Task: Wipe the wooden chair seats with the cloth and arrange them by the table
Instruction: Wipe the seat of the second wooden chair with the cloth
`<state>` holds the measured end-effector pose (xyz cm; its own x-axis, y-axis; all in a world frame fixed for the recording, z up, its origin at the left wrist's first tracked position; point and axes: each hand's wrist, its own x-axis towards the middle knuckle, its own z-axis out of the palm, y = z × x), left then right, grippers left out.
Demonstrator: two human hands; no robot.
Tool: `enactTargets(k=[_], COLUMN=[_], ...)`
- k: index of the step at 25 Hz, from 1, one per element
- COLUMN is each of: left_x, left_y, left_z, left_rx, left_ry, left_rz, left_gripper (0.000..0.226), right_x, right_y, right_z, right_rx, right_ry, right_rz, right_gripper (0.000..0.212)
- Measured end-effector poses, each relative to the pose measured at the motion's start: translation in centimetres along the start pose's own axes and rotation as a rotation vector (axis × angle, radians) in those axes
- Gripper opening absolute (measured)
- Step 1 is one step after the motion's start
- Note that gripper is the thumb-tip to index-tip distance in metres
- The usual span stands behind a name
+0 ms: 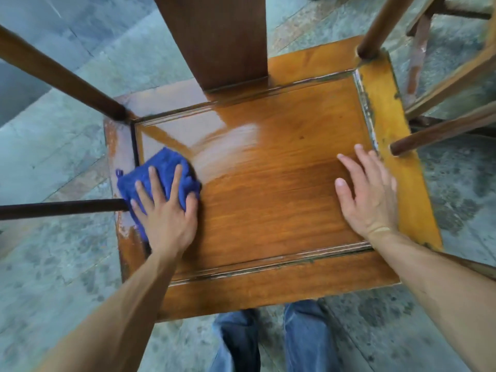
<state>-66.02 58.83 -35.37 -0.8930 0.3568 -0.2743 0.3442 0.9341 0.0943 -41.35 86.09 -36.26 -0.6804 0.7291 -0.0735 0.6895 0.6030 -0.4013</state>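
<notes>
Mottled grey floor (61, 264) surrounds the glossy, edge-worn wooden chair seat (268, 189). Left hand (166, 218) presses flat on the bunched blue cloth (161, 170); right hand (367, 194) rests flat, fingers extended, on the seat.

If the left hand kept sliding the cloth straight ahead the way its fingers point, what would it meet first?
Probably the raised rear frame of the chair seat, beyond bare panel; the left hand presses the blue cloth.
</notes>
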Motion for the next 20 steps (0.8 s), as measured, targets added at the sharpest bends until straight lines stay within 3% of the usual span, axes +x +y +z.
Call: enactTargets(k=[3, 6, 9, 13, 15, 17, 20], left_x=[-4.3, -4.7, -6.8, -13.3, -14.6, -13.8, -13.0], left_y=[2.8, 8.7, 16.6, 23.0, 21.4, 17.1, 5.7], left_z=[1.5, 2.3, 4.2, 6.5, 7.1, 6.9, 5.2], left_rx=[0.005, 0.025, 0.053, 0.097, 0.108, 0.128, 0.170], left_ry=[-0.006, 0.009, 0.022, -0.085, -0.097, -0.057, -0.013], left_rz=[0.004, 0.116, 0.389, 0.934, 1.135, 1.213, 0.992], left_gripper=[0.064, 0.068, 0.069, 0.065, 0.065, 0.066, 0.073], right_x=[0.9, 2.6, 4.2, 5.6, 5.0, 4.0, 3.1], right_y=[-0.5, -1.1, -1.5, -1.7, -1.8, -1.9, -2.6], right_z=[-1.2, -3.0, -4.9, -5.5, -5.3, -4.8, -4.0], right_rx=[0.021, 0.039, 0.022, -0.001, -0.041, -0.084, -0.114], right_ry=[-0.015, -0.018, -0.070, -0.134, -0.151, -0.128, -0.166], right_rz=[0.060, 0.109, 0.188, 0.166, 0.120, 0.116, 0.158], right_gripper=[0.051, 0.047, 0.044, 0.046, 0.044, 0.040, 0.045])
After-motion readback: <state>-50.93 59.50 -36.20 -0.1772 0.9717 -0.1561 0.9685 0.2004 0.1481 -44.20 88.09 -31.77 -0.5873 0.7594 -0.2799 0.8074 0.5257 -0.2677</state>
